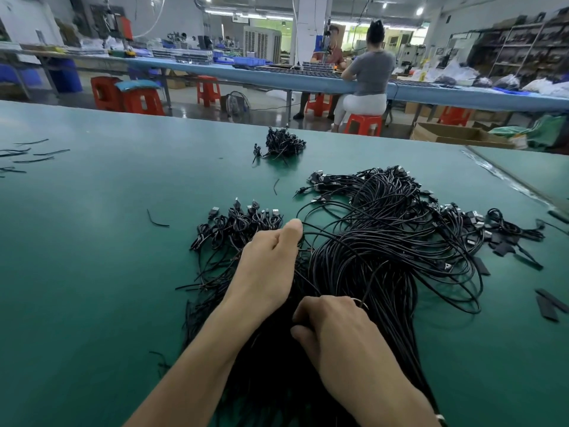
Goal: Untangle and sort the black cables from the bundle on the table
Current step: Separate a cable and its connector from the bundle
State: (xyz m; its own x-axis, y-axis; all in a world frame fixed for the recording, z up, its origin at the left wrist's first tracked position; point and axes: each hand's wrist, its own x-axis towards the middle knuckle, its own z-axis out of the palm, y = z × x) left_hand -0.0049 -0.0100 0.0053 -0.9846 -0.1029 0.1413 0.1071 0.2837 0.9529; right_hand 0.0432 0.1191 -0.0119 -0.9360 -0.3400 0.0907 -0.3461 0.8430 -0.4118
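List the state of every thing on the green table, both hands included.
left hand, gripping strands at the bundle's left side.
right hand, gripping strands at the bundle's near end.
cable bundle, tangled, loops spilling to the right.
coiled cables, wound up, lying in a row left of the bundle.
far pile, heaped, apart from the bundle.
loose ties, scattered, far left.

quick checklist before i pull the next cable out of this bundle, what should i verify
1. Left hand grips strands in the bundle: ok.
2. Right hand holds strands nearer the body: ok.
3. Both hands on the same single cable: cannot tell, strands overlap.
4. Strands run free of tangles: not ok, loops cross heavily.
5. Bare table space beside the coiled cables: ok.
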